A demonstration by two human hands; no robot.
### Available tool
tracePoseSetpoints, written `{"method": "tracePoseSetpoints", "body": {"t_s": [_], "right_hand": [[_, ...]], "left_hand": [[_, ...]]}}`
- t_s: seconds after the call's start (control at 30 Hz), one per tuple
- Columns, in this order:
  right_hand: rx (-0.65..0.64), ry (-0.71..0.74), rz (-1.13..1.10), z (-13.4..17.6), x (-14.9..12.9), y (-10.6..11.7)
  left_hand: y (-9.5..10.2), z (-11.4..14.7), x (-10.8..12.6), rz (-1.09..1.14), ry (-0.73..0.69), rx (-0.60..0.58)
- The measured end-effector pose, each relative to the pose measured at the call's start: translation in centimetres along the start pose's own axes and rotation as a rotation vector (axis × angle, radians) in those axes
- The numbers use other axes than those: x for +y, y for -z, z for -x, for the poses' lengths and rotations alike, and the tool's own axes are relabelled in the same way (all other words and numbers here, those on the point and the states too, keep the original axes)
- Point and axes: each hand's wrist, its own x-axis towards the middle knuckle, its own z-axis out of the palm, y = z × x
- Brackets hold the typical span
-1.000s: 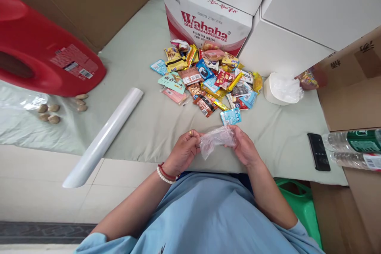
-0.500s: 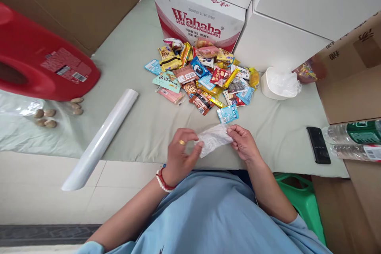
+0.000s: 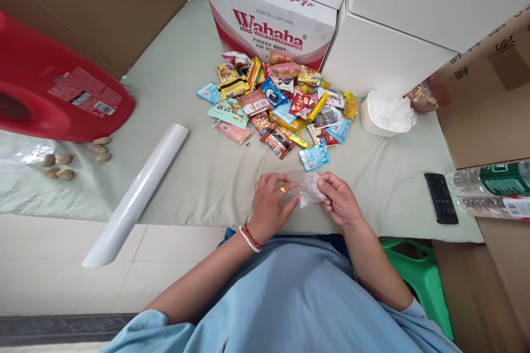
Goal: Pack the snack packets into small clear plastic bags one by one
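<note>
Low over the front of the cloth-covered table, a small clear plastic bag (image 3: 311, 190) is held between my two hands, crumpled and bunched. My right hand (image 3: 340, 199) pinches its right end between thumb and fingers. At the left end, my left hand (image 3: 271, 202) curls thumb and fingers around the bag's edge; the exact contact is partly hidden. Just beyond the bag lies a light-blue snack packet (image 3: 314, 157). Behind that packet spreads a heap of wrapped snacks (image 3: 285, 105) in many colours.
A white tub (image 3: 379, 120) with clear plastic inside stands right of the heap. A phone (image 3: 441, 198) and two bottles (image 3: 503, 179) lie at the right. On the left are a white roll (image 3: 141, 187), a red jug (image 3: 70, 88) and several brown nut-like pieces (image 3: 62, 160). Boxes (image 3: 273, 22) line the back.
My left hand has moved right, closer to my right hand. The plastic bag, stretched out before, is now shorter and more bunched. The view has shifted slightly.
</note>
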Motion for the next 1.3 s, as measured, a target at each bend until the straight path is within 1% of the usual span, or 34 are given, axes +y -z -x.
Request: {"method": "tracePoseSetpoints", "body": {"t_s": [0.1, 0.17, 0.23, 0.3, 0.37, 0.43, 0.5, 0.57, 0.63, 0.67, 0.73, 0.77, 0.83, 0.93, 1.0, 1.07, 1.13, 1.2, 1.3], "right_hand": [[-0.052, 0.029, 0.015, 0.2, 0.5, -0.4], [-0.056, 0.07, 0.04, 0.4, 0.8, -0.3], [-0.063, 0.114, 0.103, 0.9, 0.8, 0.4], [-0.108, 0.141, 0.2, 1.3, 0.6, 1.5], [-0.14, 0.158, 0.273, 1.6, 0.1, 2.7], [-0.111, 0.192, 0.306, 1.6, -0.7, 3.4], [-0.076, 0.242, 0.341, 1.2, -1.4, 3.4], [-0.119, 0.266, 0.412, 0.6, -1.9, 2.7], [-0.228, 0.238, 0.481, -0.2, -1.9, 1.6], [-0.286, 0.212, 0.498, -0.5, -1.8, 1.0], [-0.353, 0.168, 0.483, -1.2, -1.3, 0.0], [-0.353, 0.159, 0.46, -1.5, -1.0, -0.2], [-0.299, 0.156, 0.415, -2.0, -0.5, -0.4], [-0.197, 0.135, 0.368, -2.2, 0.0, 0.0], [-0.155, 0.133, 0.315, -1.9, 0.1, 0.2], [-0.15, 0.165, 0.243, -1.6, 0.1, 0.1], [-0.162, 0.208, 0.222, -1.3, 0.3, -0.1], [-0.176, 0.221, 0.281, -1.4, 0.5, -0.4], [-0.155, 0.191, 0.337, -1.8, 0.9, -0.3]], "left_hand": [[-0.3, 0.0, 0.0, 0.039, 0.026, 0.024], [0.0, 0.0, 0.2, 0.118, 0.054, 0.007], [0.7, 0.0, 0.3, 0.199, 0.079, -0.011], [1.6, 0.2, 0.4, 0.235, 0.093, -0.02], [2.4, 0.5, 0.4, 0.253, 0.089, -0.058], [2.9, 0.7, 0.3, 0.305, 0.086, -0.122], [3.0, 0.8, 0.2, 0.378, 0.085, -0.182], [2.8, 0.9, 0.1, 0.407, 0.036, -0.248], [2.6, 0.8, 0.0, 0.376, -0.079, -0.31], [2.5, 0.9, -0.1, 0.352, -0.143, -0.322], [2.6, 1.0, -0.2, 0.323, -0.229, -0.301], [2.7, 1.1, -0.3, 0.317, -0.245, -0.276], [3.1, 1.3, -0.6, 0.313, -0.233, -0.218], [3.4, 1.6, -1.1, 0.319, -0.167, -0.155], [3.4, 1.7, -1.3, 0.323, -0.133, -0.143], [3.3, 1.6, -1.4, 0.317, -0.132, -0.154], [3.1, 1.5, -1.3, 0.305, -0.17, -0.159], [2.9, 1.4, -1.1, 0.294, -0.24, -0.137], [3.2, 1.3, -0.9, 0.248, -0.342, -0.051]]}}
